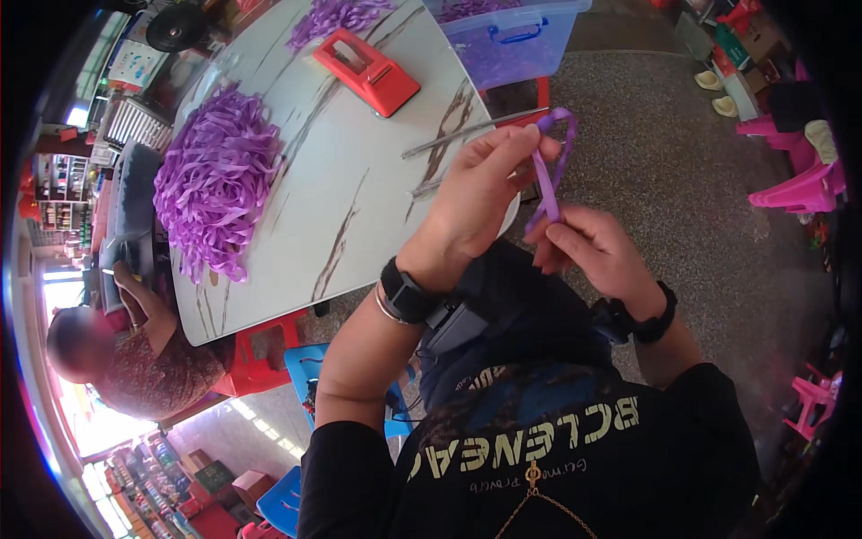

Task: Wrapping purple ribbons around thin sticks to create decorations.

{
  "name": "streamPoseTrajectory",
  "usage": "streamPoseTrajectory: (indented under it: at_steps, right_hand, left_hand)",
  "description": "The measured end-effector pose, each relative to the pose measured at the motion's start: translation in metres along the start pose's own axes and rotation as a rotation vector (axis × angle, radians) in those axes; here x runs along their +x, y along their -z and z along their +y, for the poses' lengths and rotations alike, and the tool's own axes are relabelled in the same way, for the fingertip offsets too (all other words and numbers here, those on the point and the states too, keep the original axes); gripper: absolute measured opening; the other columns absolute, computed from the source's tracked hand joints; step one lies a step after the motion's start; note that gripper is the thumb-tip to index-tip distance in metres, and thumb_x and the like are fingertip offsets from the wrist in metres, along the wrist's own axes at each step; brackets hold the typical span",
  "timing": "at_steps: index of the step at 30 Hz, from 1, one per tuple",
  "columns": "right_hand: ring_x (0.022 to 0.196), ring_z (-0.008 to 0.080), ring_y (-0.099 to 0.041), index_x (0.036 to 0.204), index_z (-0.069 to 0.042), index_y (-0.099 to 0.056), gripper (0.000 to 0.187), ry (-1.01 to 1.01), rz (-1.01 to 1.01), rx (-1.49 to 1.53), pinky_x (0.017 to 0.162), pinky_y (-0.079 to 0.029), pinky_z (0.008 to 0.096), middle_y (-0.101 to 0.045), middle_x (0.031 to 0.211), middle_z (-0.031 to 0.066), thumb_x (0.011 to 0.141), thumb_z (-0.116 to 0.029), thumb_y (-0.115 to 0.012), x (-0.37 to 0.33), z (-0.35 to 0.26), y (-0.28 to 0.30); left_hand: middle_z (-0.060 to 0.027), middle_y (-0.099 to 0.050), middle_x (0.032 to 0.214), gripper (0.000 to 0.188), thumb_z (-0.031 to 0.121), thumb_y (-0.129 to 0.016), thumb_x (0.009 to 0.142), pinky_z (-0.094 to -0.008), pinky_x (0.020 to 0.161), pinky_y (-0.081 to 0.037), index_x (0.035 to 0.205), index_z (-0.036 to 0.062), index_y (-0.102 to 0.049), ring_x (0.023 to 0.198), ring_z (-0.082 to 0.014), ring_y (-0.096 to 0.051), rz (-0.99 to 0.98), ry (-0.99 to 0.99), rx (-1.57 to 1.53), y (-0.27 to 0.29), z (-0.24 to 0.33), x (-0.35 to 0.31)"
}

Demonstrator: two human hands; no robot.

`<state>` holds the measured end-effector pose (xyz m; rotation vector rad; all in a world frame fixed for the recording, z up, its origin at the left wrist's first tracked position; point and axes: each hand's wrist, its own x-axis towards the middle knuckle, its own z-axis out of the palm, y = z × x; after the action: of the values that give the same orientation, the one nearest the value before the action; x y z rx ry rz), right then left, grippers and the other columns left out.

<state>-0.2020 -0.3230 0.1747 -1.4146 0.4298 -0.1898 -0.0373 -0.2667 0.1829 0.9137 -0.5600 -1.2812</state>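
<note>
Over the right edge of the table, both my hands are closed on one narrow purple ribbon (546,182) bent into a loop. The fingers of my left hand (480,184) pinch its upper part against the thumb. Lower down and to the right, my right hand (597,247) grips the loop's bottom end between thumb and fingers. A thin grey metal rod-like tool (449,140) lies at the table edge beside my left hand; part of it is hidden, so its kind is unclear. Farther left on the table sits a large heap of purple ribbons (220,184).
A red tape dispenser (368,74) stands on the white marbled table (314,225). More purple ribbons (332,20) lie at its far end. Beyond is a clear plastic bin (539,54). Another person (148,359) sits at the left. Pink stools (799,184) stand at the right.
</note>
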Motion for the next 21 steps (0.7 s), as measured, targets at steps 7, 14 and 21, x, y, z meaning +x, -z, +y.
streamPoseTrajectory:
  at_steps: [7,14,21]
  right_hand:
    - [0.066,0.0119,-0.06,0.09,0.002,-0.062,0.019,-0.003,0.089,-0.223,0.06,-0.048,0.0238,-0.063,0.074,0.008,0.089,-0.014,-0.052,-0.03,0.048,0.021]
    - [0.062,0.0201,-0.06,0.089,0.001,-0.063,0.016,-0.021,0.164,-0.675,0.056,-0.045,0.029,-0.061,0.071,0.0122,0.085,-0.013,-0.056,-0.047,0.059,0.046]
    - [0.067,0.0279,-0.06,0.086,0.001,-0.061,0.015,0.12,0.285,-0.789,0.059,-0.046,0.0323,-0.06,0.075,0.0152,0.083,-0.013,-0.056,-0.043,0.059,0.06]
  left_hand:
    - [-0.0037,-0.059,0.086,0.021,0.022,-0.048,0.092,-0.0342,0.085,-0.047,0.095,0.003,-0.058,0.08,-0.0143,-0.058,-0.032,0.015,-0.13,0.015,0.014,-0.01]
    - [-0.0004,-0.053,0.071,0.022,0.021,-0.046,0.094,-0.0284,0.071,-0.049,0.095,0.001,-0.056,0.067,-0.0094,-0.054,-0.021,-0.066,-0.178,0.026,0.027,-0.032]
    - [-0.0004,-0.053,0.071,0.022,0.02,-0.046,0.094,-0.0264,0.062,-0.045,0.088,0.0015,-0.057,0.061,-0.0076,-0.049,-0.026,-0.053,-0.099,0.044,0.036,-0.06]
